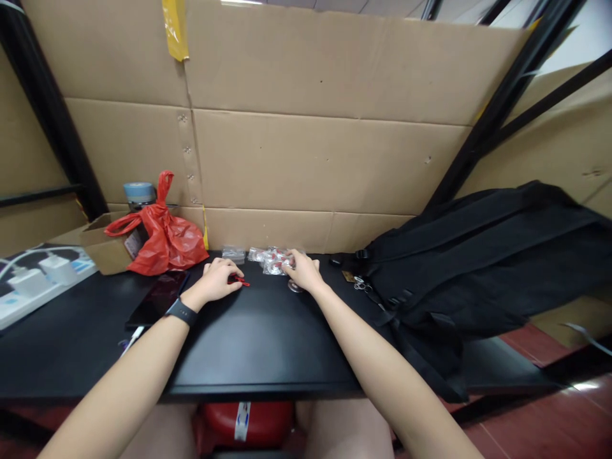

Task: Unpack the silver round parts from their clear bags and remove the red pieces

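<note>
My left hand (220, 279) rests on the black table with fingers loosely curved and apart from the thumb. Small red pieces (243, 281) lie at its fingertips, partly hidden under the fingers. My right hand (306, 273) reaches over a group of small clear plastic bags (275, 266) with red and silvery contents. Its thumb and forefinger are apart and touch the edge of these bags. A small round shiny object (295, 287) sits beneath the right hand, mostly covered. To the left of the bags lies a stack of clear bags (234, 254).
At left are a red plastic bag (169, 239), an open cardboard box (102, 245), a blue-lidded container (139, 191), a phone (157, 299) on a cable and a white power strip (33, 296). A black backpack (492, 255) and keys (362, 284) lie at right. Cardboard (306, 159) walls the back.
</note>
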A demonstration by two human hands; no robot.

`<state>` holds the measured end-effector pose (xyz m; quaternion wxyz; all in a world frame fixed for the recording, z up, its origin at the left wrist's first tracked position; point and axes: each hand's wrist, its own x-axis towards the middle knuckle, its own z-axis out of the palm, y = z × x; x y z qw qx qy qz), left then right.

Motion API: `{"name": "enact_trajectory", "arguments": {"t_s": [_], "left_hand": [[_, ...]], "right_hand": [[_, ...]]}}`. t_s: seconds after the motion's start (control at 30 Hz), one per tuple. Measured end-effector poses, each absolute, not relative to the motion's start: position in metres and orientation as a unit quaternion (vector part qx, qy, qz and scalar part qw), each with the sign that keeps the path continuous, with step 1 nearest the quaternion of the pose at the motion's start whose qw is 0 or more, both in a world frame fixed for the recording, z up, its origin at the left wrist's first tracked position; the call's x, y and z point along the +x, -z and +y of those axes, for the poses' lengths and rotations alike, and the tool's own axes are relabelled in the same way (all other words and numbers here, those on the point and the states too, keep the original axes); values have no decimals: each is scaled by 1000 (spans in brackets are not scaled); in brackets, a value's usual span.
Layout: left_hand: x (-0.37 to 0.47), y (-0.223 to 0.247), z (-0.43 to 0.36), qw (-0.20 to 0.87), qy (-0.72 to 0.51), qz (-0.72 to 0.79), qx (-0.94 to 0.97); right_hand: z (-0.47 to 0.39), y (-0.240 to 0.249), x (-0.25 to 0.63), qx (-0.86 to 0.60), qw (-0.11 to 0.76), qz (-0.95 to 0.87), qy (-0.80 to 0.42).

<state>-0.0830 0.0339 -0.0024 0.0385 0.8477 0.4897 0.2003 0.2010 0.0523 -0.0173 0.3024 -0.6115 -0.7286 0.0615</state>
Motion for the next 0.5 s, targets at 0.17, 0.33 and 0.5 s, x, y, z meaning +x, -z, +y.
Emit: {"name": "enact_trajectory", "arguments": {"t_s": [0.17, 0.33, 0.5], "left_hand": [[-72, 14, 36, 21, -202, 472, 858], [-65, 16, 34, 5, -199, 467, 862], [-63, 11, 29, 26, -242, 475, 846]], "right_hand": [[40, 13, 232, -521, 215, -814, -141], [29, 9, 238, -529, 215, -801, -183], [29, 6, 234, -542, 232, -789, -172]]}}
